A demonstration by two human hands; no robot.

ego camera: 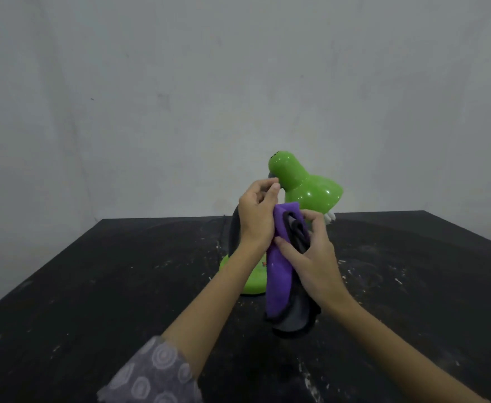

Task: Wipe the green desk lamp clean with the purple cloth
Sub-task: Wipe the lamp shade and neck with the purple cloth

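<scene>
Head view: the left hand (257, 212) curls round the neck of the lamp (305, 184), steadying it, while the right hand (311, 257) pinches the cloth (279, 274) just beside it, below the shade. Judged step: wiping the neck; the next move calls for sliding the cloth along it. A small sticker on the base under the left wrist is unreadable.

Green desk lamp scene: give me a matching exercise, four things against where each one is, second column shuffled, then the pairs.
Things:
1. glossy green lamp shade
2. round green lamp base
3. purple cloth with dark edging
4. left hand

Places:
A. flat on the black table
B. gripped in the right hand, hanging down
C. up at the lamp's grey neck
D. highest, tilted down to the right

Pairs: 1-D, 2-A, 3-B, 4-C
</scene>
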